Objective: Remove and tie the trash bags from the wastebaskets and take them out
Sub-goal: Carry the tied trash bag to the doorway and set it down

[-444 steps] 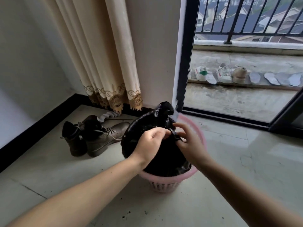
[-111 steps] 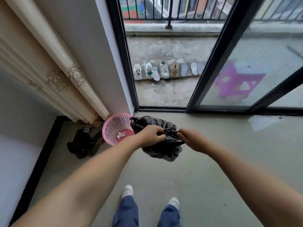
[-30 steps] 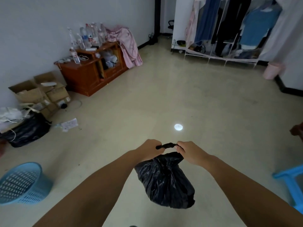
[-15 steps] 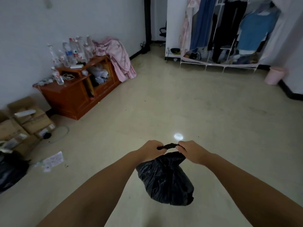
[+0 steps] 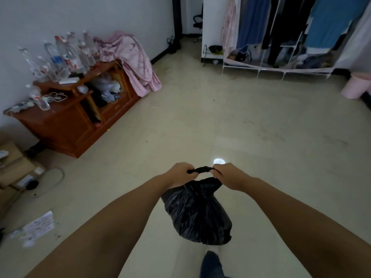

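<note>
Two bare forearms reach forward from the bottom of the view. The left hand [image 5: 179,173] and the right hand [image 5: 228,176] sit close together, each with fingers curled tight around one end of a twisted black strip at the top of a black trash bag [image 5: 197,213]. The strip stretches taut between the two fists. The bag hangs below the hands, full and rounded, clear of the pale floor [image 5: 261,141].

At six o'clock, under the bag, a leg in blue trousers [image 5: 210,265] shows. Just past the hands at twelve o'clock, a small bright spot of light [image 5: 219,161] lies on the floor.

At ten o'clock a low wooden cabinet [image 5: 66,121] stands against the white wall, carrying many clear plastic bottles [image 5: 68,55], with a pink cloth [image 5: 134,63] draped over its far end. At nine o'clock cardboard boxes [image 5: 14,169] sit on the floor, and at eight o'clock a printed paper [image 5: 38,227] lies flat. At one o'clock an open clothes rack [image 5: 285,33] holds hanging garments. At two o'clock, by the right edge, stands a pink wastebasket [image 5: 355,85], well apart from the bag.
</note>
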Demonstrator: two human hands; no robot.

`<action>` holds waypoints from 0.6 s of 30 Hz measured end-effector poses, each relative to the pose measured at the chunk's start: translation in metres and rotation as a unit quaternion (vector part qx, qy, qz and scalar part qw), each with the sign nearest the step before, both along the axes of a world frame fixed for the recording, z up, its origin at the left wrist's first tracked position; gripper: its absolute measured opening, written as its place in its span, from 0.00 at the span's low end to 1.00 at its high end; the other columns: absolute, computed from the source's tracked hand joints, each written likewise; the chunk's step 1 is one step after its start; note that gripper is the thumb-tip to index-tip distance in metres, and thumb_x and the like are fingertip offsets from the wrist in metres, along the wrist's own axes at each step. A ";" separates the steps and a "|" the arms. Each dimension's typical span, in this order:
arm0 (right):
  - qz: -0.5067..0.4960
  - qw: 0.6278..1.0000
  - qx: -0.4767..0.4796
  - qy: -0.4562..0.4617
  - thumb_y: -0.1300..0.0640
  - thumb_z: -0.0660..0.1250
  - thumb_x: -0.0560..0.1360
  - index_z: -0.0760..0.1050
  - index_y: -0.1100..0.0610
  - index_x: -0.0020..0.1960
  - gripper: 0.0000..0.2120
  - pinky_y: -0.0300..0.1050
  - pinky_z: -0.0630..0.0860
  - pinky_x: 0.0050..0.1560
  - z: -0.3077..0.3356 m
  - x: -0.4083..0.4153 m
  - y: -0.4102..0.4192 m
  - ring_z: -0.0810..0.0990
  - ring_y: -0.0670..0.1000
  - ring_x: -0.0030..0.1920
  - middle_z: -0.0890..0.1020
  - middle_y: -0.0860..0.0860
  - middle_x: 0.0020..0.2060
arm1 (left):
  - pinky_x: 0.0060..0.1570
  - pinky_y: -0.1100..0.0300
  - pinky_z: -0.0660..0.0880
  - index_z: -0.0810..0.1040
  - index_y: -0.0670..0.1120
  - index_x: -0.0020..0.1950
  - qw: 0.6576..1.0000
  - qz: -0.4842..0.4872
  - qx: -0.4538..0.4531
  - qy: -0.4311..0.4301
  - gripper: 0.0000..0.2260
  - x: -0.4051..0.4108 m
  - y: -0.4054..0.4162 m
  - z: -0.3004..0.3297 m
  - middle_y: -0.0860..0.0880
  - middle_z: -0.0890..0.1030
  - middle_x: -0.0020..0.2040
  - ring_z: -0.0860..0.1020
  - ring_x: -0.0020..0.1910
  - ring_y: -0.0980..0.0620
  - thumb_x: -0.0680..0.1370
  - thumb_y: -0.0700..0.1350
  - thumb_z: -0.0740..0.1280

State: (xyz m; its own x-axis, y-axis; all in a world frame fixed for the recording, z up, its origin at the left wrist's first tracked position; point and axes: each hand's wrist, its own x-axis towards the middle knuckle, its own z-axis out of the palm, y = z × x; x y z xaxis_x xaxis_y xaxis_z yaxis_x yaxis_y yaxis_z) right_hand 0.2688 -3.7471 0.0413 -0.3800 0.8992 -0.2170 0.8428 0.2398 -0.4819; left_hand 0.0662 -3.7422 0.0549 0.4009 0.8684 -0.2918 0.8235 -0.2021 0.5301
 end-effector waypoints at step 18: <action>0.023 0.998 -0.016 -0.052 0.51 0.52 0.81 0.61 0.50 0.34 0.17 0.47 0.64 0.35 0.007 0.013 0.459 0.70 0.54 0.35 0.70 0.50 0.31 | 0.30 0.60 0.59 0.71 0.44 0.38 1.000 0.015 -0.004 -0.004 0.12 0.016 0.450 -0.007 0.51 0.67 0.29 0.65 0.28 0.54 0.79 0.48 0.60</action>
